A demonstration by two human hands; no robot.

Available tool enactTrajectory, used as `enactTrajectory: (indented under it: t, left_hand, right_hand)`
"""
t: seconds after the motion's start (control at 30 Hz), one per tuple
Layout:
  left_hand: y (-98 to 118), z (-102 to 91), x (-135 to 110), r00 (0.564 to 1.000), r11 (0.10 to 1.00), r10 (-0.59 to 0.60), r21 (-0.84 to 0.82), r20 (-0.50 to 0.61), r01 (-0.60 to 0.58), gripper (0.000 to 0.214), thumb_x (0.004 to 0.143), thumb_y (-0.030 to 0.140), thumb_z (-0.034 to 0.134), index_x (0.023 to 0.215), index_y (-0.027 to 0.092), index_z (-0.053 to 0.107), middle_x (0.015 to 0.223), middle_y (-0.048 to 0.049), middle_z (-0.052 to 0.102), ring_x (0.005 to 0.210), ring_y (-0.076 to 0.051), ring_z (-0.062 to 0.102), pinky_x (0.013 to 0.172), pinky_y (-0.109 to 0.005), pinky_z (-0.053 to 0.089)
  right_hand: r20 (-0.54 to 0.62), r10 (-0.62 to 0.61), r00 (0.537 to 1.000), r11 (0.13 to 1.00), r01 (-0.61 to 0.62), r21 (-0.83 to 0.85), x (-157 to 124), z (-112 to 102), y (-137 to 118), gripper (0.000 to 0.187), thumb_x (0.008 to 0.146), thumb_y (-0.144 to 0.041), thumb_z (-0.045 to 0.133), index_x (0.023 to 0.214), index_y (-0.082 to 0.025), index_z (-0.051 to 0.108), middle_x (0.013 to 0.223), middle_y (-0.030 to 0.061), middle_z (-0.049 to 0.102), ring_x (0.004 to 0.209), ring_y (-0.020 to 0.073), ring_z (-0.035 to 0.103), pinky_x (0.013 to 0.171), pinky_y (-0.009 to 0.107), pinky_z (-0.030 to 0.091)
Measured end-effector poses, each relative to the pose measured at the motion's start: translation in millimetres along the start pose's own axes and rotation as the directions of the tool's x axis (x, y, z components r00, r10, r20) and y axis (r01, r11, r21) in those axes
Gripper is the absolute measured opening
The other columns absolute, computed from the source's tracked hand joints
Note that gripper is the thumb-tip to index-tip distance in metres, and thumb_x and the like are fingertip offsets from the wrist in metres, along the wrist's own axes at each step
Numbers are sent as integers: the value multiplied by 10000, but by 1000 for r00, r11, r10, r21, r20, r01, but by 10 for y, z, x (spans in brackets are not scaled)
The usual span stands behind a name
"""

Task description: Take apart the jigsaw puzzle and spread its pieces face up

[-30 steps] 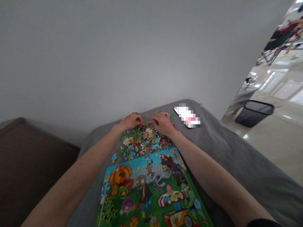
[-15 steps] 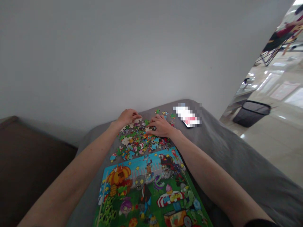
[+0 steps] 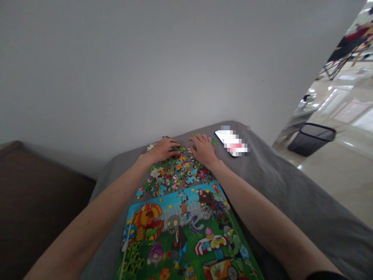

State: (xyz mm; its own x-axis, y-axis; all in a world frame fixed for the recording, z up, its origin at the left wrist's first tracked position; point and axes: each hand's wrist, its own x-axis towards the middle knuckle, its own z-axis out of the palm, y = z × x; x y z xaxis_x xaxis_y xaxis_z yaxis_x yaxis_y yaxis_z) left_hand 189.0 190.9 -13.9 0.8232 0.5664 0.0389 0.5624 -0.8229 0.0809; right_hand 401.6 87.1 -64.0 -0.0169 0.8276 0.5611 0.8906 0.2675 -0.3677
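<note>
A pile of loose jigsaw pieces [image 3: 175,175] lies on the grey cloth, some picture side up, some showing pale backs. My left hand [image 3: 163,150] rests over the far left of the pile, thumb and fingers apart, with pieces under and between them. Over the far right of it is my right hand [image 3: 203,149], fingers spread, nothing visible in its grasp. Nearer to me lies a colourful cartoon puzzle picture [image 3: 180,229] with zombies, plants and a pumpkin, its far edge beside the pieces. What lies beneath both palms is hidden.
A phone [image 3: 231,144] with a lit, pixelated screen lies right of my right hand. The grey cloth [image 3: 274,198] drapes off to the right. A pale wall [image 3: 175,70] stands behind, a brown wooden panel [image 3: 43,202] at left, a dark bin [image 3: 311,140] on the floor.
My left hand has moved right and its pinch has opened out over the pieces. My right hand has shifted slightly right and away from me, its fingers spreading.
</note>
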Motion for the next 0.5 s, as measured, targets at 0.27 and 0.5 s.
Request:
enactTrajectory:
  t: [0.27,0.5]
  left_hand:
    - [-15,8,72,998,999,-22,43,61,20,342,994,352,580,1269,245,755,1191,-101,752,1078,-241,673,958,-338,482]
    - [9,-131,58,992,999,-27,29,121,24,286,965,343,612,1161,263,805,1120,-39,796,1031,-204,707,907,-272,493]
  right_hand:
    - [123,80,989,996,-73,-58,-14,37,15,286,1004,-389,595,1110,-197,779,1248,160,694,1209,352,511,1011,501,364]
    - [75,29,997,995,-36,97,9,33,62,192,989,-279,624,1126,-207,737,1182,106,746,1182,297,562,1010,445,340]
